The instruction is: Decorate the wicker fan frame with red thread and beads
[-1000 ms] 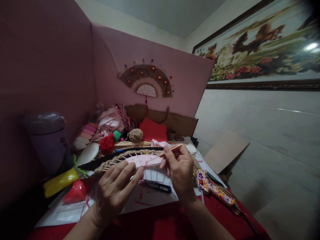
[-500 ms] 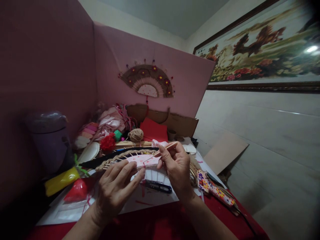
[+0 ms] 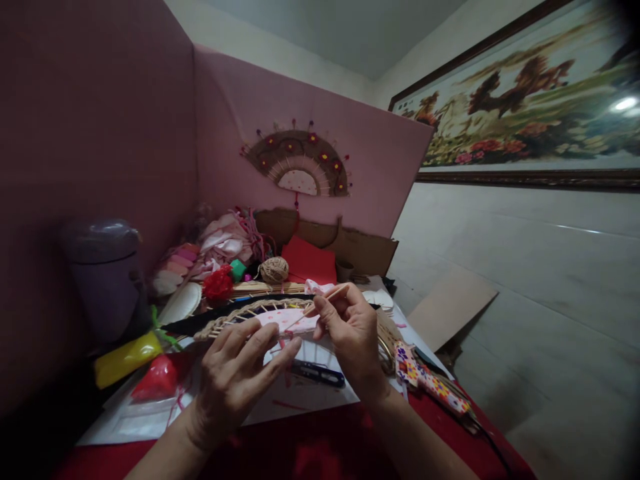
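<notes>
A fan-shaped piece lies before me, with a braided tan rim (image 3: 214,327), thin ribs and a pink dotted center (image 3: 285,319). Pinched in my right hand (image 3: 350,327) is a slim wooden stick (image 3: 326,300), its thin tip slanting down to the center's lower edge. My left hand (image 3: 243,363) has its fingers spread, the fingertips at that same edge and the thumb held apart from them. A short red strand (image 3: 287,340) hangs from the edge between the hands. Just below lie dark blue thread snips (image 3: 319,373).
A flower-patterned glue gun (image 3: 433,387) lies at right. At left are a yellow packet (image 3: 127,360), a bagged red lump (image 3: 157,379) and a purple cup (image 3: 103,280). Behind sit a twine ball (image 3: 274,269) and red sheets (image 3: 309,260). A finished-looking fan (image 3: 300,157) hangs on the pink panel.
My left thumb has moved away from the fingers, to the right. The stick's tip has shifted slightly left and down along the pink dotted center. The view has turned a little.
</notes>
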`<action>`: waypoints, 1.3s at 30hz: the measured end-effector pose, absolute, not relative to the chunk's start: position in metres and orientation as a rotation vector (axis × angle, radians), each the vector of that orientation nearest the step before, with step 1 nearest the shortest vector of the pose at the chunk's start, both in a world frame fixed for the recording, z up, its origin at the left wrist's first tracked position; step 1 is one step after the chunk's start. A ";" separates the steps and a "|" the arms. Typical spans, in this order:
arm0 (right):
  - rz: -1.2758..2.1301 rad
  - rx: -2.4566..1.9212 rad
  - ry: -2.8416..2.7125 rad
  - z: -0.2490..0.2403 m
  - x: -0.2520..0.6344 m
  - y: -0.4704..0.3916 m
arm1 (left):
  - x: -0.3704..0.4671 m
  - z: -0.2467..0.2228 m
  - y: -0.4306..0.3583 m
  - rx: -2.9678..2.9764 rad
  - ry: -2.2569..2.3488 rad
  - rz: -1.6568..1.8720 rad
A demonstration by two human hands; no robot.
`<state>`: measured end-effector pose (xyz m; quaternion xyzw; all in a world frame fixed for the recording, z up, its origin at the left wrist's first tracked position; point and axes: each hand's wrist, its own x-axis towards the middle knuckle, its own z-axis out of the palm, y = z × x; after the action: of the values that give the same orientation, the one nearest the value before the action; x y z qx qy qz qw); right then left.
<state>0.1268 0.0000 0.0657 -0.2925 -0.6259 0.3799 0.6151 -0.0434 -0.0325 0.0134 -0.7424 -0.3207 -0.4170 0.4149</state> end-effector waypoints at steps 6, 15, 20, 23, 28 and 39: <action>0.853 -0.690 -1.449 0.067 0.132 0.000 | -0.042 0.015 -0.033 -1.874 -0.816 -1.077; 0.872 -0.744 -1.400 0.065 0.138 -0.001 | -0.043 0.013 -0.031 -1.880 -0.817 -1.104; 0.907 -0.768 -1.380 0.065 0.140 -0.001 | -0.043 0.012 -0.031 -1.894 -0.808 -1.110; 0.922 -0.776 -1.370 0.064 0.141 -0.001 | -0.042 0.013 -0.032 -1.896 -0.816 -1.101; 0.908 -0.819 -1.350 0.063 0.143 -0.001 | -0.040 0.014 -0.032 -1.861 -0.840 -1.074; 0.925 -0.788 -1.326 0.060 0.144 0.004 | -0.041 0.016 -0.032 -1.874 -0.826 -1.077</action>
<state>0.1445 0.0039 0.0601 -0.3431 -0.5773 0.4024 0.6221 -0.0406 -0.0318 0.0160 -0.7416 -0.3268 -0.4263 0.4019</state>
